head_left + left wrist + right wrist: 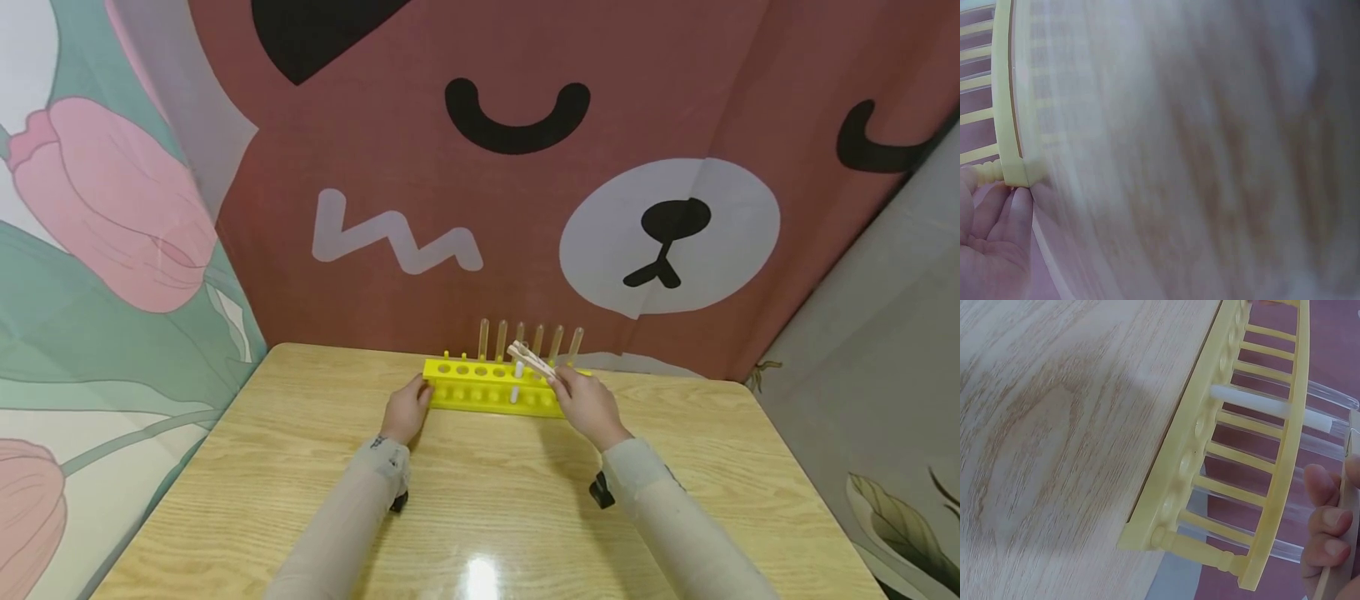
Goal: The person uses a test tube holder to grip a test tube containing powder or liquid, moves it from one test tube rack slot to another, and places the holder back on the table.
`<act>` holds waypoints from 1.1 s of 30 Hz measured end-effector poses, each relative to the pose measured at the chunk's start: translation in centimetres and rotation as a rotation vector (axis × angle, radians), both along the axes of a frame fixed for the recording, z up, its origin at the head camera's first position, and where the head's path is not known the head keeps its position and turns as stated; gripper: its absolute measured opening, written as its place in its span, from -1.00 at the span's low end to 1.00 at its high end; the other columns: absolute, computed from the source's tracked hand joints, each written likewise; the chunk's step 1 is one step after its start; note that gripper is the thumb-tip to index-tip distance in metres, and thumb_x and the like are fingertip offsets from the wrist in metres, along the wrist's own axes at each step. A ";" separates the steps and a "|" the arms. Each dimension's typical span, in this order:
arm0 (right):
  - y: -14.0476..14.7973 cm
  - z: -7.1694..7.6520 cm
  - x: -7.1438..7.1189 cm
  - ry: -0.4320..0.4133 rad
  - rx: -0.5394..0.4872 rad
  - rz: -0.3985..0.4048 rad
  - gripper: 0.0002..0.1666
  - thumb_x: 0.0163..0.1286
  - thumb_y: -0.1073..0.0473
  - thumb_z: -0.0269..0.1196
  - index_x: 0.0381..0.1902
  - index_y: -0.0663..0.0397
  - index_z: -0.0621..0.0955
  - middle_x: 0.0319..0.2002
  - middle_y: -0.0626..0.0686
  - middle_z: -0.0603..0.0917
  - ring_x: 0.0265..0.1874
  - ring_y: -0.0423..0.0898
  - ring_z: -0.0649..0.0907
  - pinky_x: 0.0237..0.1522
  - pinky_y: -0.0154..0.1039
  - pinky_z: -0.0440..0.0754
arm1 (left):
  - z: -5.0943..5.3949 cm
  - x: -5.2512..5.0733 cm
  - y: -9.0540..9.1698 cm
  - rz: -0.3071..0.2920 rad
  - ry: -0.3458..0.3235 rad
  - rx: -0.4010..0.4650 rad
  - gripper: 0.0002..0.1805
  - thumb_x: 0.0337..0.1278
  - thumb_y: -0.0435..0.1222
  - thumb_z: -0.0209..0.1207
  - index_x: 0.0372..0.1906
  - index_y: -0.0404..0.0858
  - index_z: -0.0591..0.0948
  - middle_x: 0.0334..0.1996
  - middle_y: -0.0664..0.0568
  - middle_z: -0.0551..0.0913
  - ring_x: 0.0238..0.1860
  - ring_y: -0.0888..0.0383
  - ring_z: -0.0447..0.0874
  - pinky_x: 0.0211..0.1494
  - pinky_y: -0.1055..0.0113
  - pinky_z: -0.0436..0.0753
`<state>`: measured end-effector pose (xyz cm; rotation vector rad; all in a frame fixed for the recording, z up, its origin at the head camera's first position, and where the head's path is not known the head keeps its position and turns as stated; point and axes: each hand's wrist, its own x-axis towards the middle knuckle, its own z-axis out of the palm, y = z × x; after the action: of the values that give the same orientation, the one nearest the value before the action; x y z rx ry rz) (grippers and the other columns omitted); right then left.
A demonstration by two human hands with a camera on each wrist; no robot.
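Observation:
A yellow test tube rack [465, 406] stands at the far side of the table. My left hand [406, 411] grips its left end; in the left wrist view, the fingers [1016, 219] are against the rack's end post. One test tube with white contents [1250, 400] stands upright in a hole near the middle of the rack. My right hand [591, 406] holds a wooden test tube clamp [534, 361] by its handle. The clamp's front end is at the top of that tube; whether it encloses the glass I cannot tell.
Several clear test tubes [483, 340] stand bottom-up on pegs along the rack's back. The wooden table [480, 492] extends towards me. Behind it hangs a brown curtain [375, 308] with a bear print, close to the rack.

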<state>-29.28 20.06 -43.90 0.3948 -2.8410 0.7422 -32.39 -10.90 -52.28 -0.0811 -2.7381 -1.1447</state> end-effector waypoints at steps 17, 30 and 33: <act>-0.3 -0.1 0.4 -0.005 -0.022 -0.014 -0.68 0.61 0.05 0.11 0.05 0.18 0.61 -0.66 -0.05 0.42 -0.80 -0.18 0.29 -0.74 -0.29 0.25 | 0.2 0.2 -0.1 -0.007 -0.007 0.012 -0.69 0.54 -0.27 0.07 0.21 -0.30 0.58 0.10 -0.18 0.70 0.14 -0.12 0.67 0.25 -0.02 0.60; -0.3 0.0 0.5 -0.016 -0.010 -0.035 -0.58 0.60 0.04 0.11 0.20 0.21 0.59 -0.64 -0.05 0.46 -0.81 -0.18 0.30 -0.75 -0.29 0.26 | 0.1 0.2 0.1 0.002 -0.003 0.011 -0.69 0.54 -0.28 0.08 0.21 -0.31 0.57 0.08 -0.18 0.71 0.13 -0.12 0.68 0.22 -0.01 0.62; -0.3 0.0 0.5 -0.023 -0.007 -0.044 -0.55 0.61 0.03 0.10 0.24 0.22 0.58 -0.63 -0.04 0.47 -0.82 -0.18 0.29 -0.76 -0.30 0.26 | 0.0 0.3 0.1 0.005 0.013 0.020 -0.70 0.53 -0.29 0.08 0.20 -0.32 0.58 0.08 -0.19 0.71 0.12 -0.13 0.68 0.22 -0.03 0.62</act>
<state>-28.78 19.79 -43.90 0.3233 -2.8575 0.7529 -32.10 -10.77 -52.23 -0.0784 -2.7139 -1.1660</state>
